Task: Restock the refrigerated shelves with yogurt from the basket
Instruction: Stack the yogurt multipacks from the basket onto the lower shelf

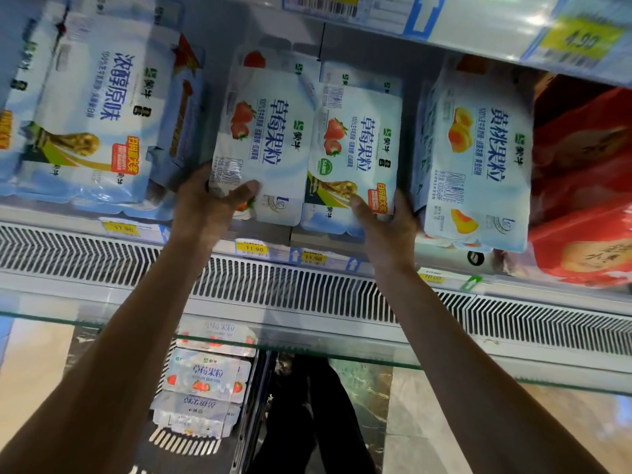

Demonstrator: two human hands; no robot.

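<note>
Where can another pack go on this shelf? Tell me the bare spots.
Bare grey surface behind the two strawberry packs; a narrow dark gap between them and the original-flavour packs. Crowded right: peach pack against red packs.

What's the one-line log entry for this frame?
phase: shelving | left hand: grips left strawberry pack | right hand: grips right strawberry pack | basket: holds spare packs

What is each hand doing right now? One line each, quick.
Left hand: grips the lower edge of the left strawberry yogurt pack.
Right hand: grips the lower corner of the right strawberry yogurt pack.
</note>
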